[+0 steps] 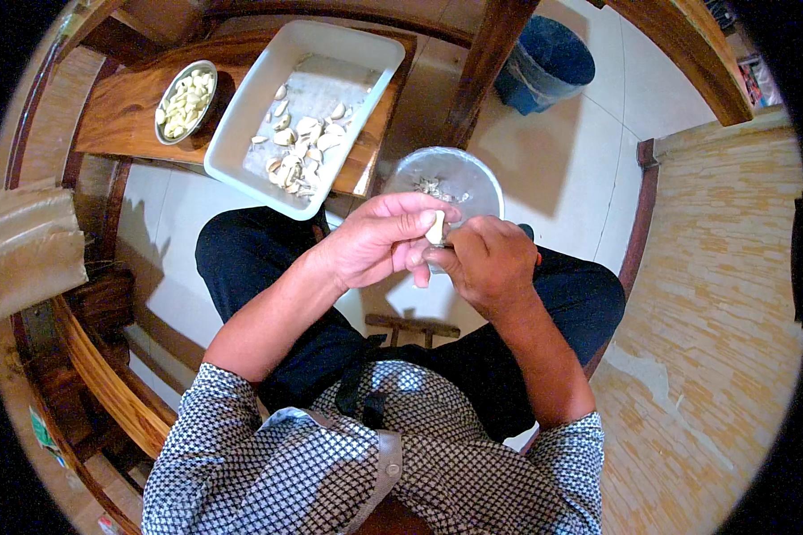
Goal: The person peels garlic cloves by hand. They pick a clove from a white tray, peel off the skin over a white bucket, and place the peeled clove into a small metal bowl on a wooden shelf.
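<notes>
My left hand [381, 234] pinches a pale garlic clove [436, 228] between thumb and fingers. Against the clove's lower right side, my right hand [498, 264] is closed around what looks like a small knife, mostly hidden by the fingers. An orange-red end shows at the outer side of that fist. Both hands are above a round bin [485, 177] lined with clear plastic, with bits of garlic skin [435, 187] inside. Ahead to the left, a white plastic tray [231, 150] contains several unpeeled cloves [294, 164]. Beyond it, peeled cloves [187, 103] fill a metal bowl [162, 134].
The bowl and tray rest on a low wooden bench [127, 110], the tray's near end overhanging its edge. A blue bin [539, 87] with a plastic liner stands on the tiled floor at upper right. Wooden furniture legs [488, 63] rise between the bench and that bin.
</notes>
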A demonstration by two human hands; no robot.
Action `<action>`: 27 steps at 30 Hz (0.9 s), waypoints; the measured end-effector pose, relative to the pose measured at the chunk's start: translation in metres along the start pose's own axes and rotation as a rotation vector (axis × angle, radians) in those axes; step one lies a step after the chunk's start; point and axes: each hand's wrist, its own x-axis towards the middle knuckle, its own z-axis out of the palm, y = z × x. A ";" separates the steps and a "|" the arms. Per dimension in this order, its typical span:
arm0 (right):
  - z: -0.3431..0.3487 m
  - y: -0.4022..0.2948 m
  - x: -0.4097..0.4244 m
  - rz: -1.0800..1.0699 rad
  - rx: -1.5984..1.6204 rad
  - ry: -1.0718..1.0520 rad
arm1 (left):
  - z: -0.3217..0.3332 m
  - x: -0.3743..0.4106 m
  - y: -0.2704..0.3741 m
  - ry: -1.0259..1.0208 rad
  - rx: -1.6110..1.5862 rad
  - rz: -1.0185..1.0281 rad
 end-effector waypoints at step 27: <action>-0.001 -0.004 -0.006 0.200 0.101 -0.136 | -0.006 0.001 0.001 0.091 0.360 0.002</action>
